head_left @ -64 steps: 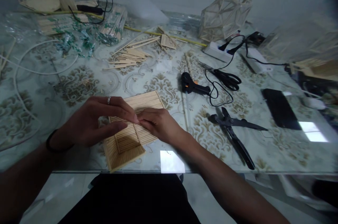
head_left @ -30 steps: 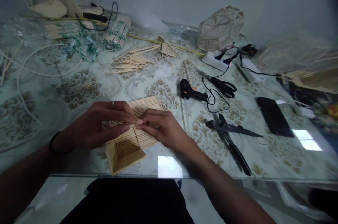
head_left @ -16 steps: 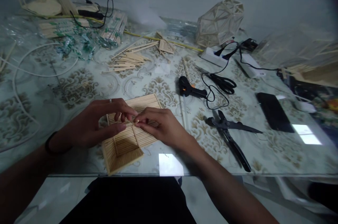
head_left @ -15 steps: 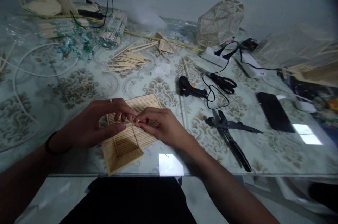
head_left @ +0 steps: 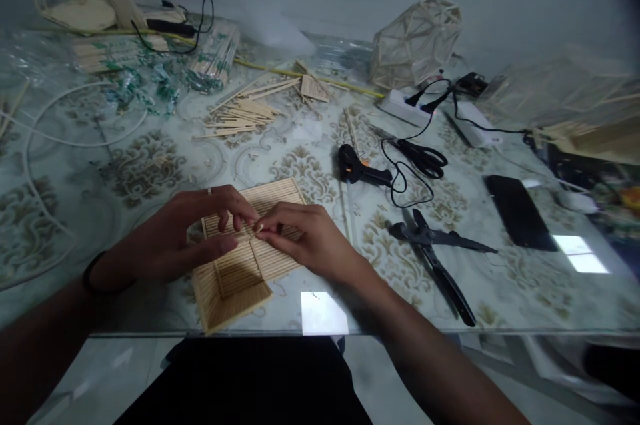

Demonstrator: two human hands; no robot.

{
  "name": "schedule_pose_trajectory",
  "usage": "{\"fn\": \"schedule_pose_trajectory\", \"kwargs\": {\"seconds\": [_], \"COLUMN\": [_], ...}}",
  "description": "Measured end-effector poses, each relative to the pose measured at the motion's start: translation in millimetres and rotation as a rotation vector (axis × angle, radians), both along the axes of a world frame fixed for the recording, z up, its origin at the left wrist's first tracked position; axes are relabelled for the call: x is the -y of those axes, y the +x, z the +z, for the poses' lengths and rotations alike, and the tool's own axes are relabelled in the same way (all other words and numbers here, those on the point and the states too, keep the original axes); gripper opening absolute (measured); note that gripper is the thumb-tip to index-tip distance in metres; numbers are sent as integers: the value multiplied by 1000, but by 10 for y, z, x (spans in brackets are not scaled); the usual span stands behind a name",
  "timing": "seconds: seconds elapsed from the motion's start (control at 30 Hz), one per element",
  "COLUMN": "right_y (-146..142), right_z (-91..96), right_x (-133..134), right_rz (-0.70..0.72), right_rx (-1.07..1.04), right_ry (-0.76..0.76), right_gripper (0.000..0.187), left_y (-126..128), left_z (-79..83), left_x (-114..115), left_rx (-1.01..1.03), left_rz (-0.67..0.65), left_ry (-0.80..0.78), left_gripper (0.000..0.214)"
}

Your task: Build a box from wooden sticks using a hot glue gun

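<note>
Near the table's front edge lies a model made of thin wooden sticks (head_left: 273, 265), with flat slatted panels and a raised, box-like part at its lower left. My right hand (head_left: 305, 235) is over the slatted panel, thumb and forefinger pinched on a small pale piece of stick (head_left: 259, 228). From the left, my left hand (head_left: 193, 231) reaches over the model. Its thumb and fingers are apart, and its fingertips come up close to the right fingertips; whether they touch the small piece I cannot tell. The hands hide part of the model.
Right of the model lie a black glue gun (head_left: 363, 168), scissors (head_left: 420, 155), black cutters (head_left: 435, 258) and a phone (head_left: 520, 211). Loose sticks (head_left: 245, 115), bagged sticks (head_left: 215, 55), a power strip (head_left: 407, 108) and a stick polyhedron (head_left: 417, 41) stand farther back. A white cable (head_left: 30, 165) curves at left.
Almost nothing differs. Both hands stay over the model, with only a very slight shift at the fingertips.
</note>
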State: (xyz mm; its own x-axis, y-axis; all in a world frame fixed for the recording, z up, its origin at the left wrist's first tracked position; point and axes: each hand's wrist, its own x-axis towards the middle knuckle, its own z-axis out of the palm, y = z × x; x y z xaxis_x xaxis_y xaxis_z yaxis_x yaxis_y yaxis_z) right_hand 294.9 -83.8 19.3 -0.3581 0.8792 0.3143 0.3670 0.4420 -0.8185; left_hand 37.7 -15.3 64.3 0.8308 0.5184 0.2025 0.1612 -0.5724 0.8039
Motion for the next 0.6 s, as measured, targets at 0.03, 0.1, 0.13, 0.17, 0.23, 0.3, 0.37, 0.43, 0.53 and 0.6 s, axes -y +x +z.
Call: {"fn": "schedule_pose_trajectory", "kwargs": {"seconds": [0.03, 0.1, 0.13, 0.17, 0.23, 0.3, 0.37, 0.43, 0.53, 0.6], "right_y": [1, -7, -15, -23, -16, 69, 281, 616, 1184, 1463], "right_z": [5, 18, 27, 40, 77, 128, 181, 204, 124, 1], "right_x": [2, 13, 20, 26, 34, 23, -13, -73, -186, -253], "right_rz": [-4, -14, -18, -21, -26, -31, -69, -192, -486, -574], "right_rx": [4, 16, 24, 33, 58, 100, 167, 259, 421, 503], "right_ry": [-1, -5, -8, -10, -16, -23, -24, -9, 16, -16], "right_gripper": [7, 6, 5, 3, 3, 6, 8, 14, 26, 37], "left_y": [-3, -7, -9, -12, -20, -33, -48, -61, -70, -69], "left_z": [-5, -14, -17, -21, -29, -38, -47, -48, -27, -3], "left_x": [0, -4, -8, -12, -19, -21, -20, -17, -16, -14], "left_rx": [0, -2, 4, 13, 48, 76, 92, 102, 95, 79], "left_rz": [-8, -19, -20, -25, -35, -49, -49, -47, -50, -47], "left_ry": [0, -11, -20, -32, -48, -65, -98, -140, -167, -164], "left_gripper": [24, 29, 32, 35, 39, 41, 42, 43, 44, 44]}}
